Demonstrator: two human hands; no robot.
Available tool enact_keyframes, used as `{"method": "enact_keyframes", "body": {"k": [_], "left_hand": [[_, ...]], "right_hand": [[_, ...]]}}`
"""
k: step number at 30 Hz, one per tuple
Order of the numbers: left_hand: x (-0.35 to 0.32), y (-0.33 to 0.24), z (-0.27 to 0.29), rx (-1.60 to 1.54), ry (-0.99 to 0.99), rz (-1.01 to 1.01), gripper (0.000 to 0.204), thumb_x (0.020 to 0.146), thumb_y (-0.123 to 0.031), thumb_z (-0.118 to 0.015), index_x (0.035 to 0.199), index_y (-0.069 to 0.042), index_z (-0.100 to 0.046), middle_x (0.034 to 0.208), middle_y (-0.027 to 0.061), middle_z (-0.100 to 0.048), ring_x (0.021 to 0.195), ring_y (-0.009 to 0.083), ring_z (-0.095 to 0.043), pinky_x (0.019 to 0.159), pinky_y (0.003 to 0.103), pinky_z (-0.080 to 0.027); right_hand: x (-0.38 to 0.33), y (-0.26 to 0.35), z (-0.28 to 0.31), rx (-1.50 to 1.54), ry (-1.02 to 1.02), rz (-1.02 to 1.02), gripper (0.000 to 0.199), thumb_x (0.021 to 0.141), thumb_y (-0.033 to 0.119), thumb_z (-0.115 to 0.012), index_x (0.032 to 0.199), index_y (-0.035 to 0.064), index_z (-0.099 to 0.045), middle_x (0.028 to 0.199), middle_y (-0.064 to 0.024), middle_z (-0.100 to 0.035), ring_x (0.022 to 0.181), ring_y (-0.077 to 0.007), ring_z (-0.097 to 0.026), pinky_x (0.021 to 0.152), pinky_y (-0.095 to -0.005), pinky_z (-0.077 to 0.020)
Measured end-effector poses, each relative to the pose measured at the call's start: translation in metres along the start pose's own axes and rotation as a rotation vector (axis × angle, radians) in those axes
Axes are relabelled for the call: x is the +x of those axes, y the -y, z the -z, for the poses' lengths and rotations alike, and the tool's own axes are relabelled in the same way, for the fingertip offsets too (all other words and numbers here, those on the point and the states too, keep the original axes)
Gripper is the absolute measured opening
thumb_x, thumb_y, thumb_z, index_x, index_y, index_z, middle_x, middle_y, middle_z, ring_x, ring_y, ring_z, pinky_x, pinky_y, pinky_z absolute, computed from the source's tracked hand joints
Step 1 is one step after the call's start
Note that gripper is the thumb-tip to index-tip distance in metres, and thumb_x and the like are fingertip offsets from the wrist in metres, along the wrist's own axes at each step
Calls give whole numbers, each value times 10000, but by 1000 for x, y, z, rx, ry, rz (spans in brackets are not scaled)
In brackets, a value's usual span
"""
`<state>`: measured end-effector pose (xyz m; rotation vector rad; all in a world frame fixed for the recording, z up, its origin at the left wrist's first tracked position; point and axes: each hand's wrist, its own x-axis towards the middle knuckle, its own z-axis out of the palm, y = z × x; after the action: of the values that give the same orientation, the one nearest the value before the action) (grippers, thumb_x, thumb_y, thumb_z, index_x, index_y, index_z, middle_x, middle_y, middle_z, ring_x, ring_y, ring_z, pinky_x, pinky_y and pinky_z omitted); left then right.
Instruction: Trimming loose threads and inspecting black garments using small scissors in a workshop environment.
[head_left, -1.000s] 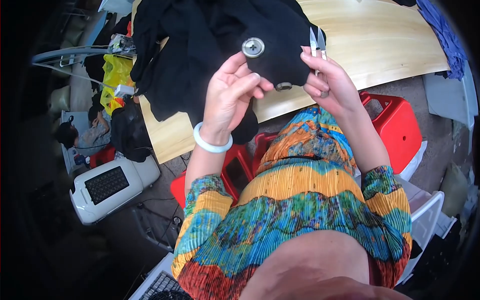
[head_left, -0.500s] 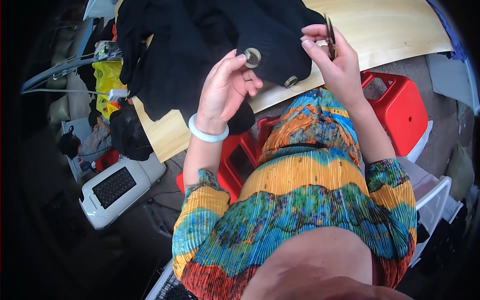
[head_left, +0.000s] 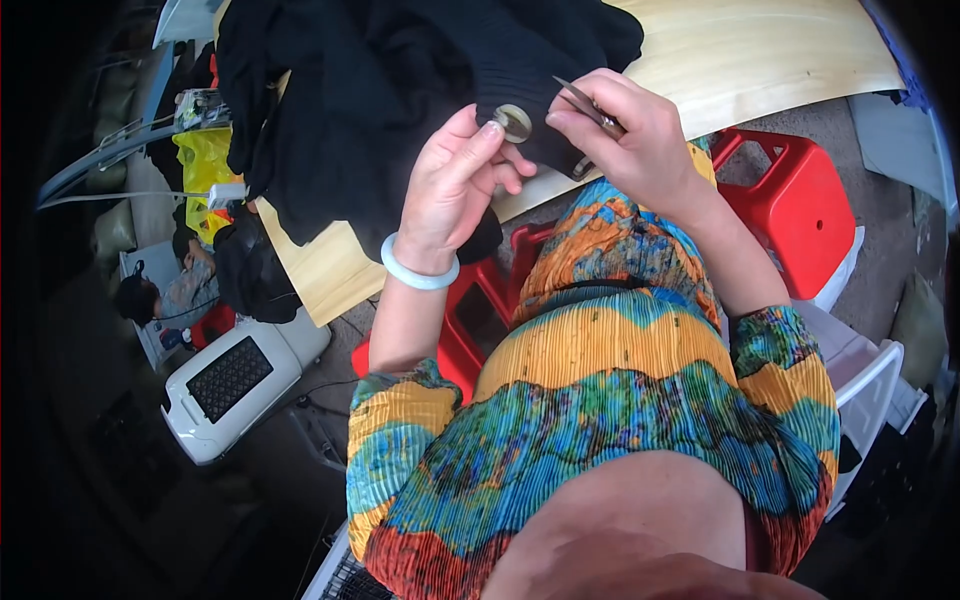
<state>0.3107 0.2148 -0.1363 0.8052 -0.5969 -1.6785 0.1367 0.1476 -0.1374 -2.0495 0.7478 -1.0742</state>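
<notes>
The pale wooden table [head_left: 760, 60] runs across the far part of the scene, its near edge slanting from the far right down toward the left, where a corner juts out above a white machine [head_left: 235, 380] on the floor. A black garment [head_left: 370, 110] is heaped over the left half of the table and spills over that near edge, so the only bare wood lies to the right of the hands. Below the edge, red plastic stools [head_left: 800, 205] stand close on the right and just under the table, and a white crate [head_left: 865, 375] sits at the near right, leaving little free floor there. To the left, a yellow bag [head_left: 205, 170] and more dark cloth crowd the table's side. The left hand [head_left: 455, 185], with a pale bangle [head_left: 418, 272] on its wrist, holds a fold of the black garment at the table's near edge; its thumb and forefinger are pressed together on the cloth beside a round, pale button [head_left: 514, 122], with the other fingers curled underneath. The right hand [head_left: 630, 140] is just right of the button, its fingers closed around a thin metal tool [head_left: 585, 100], likely small scissors or tweezers, whose tip points left toward the button. The two hands are nearly touching, both over the table's edge.
</notes>
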Motion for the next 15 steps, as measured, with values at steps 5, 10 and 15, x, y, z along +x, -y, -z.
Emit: {"method": "enact_keyframes", "body": {"k": [5, 10, 15], "left_hand": [[-3, 2, 10, 32, -13, -17, 138, 860, -85, -455, 981, -21, -467, 858, 89, -568, 675, 161, -587, 543, 213, -471], [-5, 1, 19, 97, -53, -54, 143, 851, -64, -465, 993, -56, -453, 858, 100, -570, 628, 161, -579, 533, 215, -469], [-5, 3, 20, -15, -73, -79, 139, 845, -56, -472, 983, -64, -454, 869, 100, -573, 615, 158, -576, 527, 220, -466]], "right_hand": [[9, 0, 5, 289, 190, -360, 152, 780, 134, -571, 802, -16, -570, 630, -17, -536, 571, -58, -494, 503, -206, -390], [13, -6, -4, 511, 201, -465, 193, 778, 162, -574, 807, -29, -576, 681, -10, -568, 651, -58, -522, 633, -197, -428], [6, 2, -8, 68, 157, -180, 255, 692, 217, -675, 746, -8, -565, 622, -72, -533, 561, -149, -528, 504, -264, -410]]}}
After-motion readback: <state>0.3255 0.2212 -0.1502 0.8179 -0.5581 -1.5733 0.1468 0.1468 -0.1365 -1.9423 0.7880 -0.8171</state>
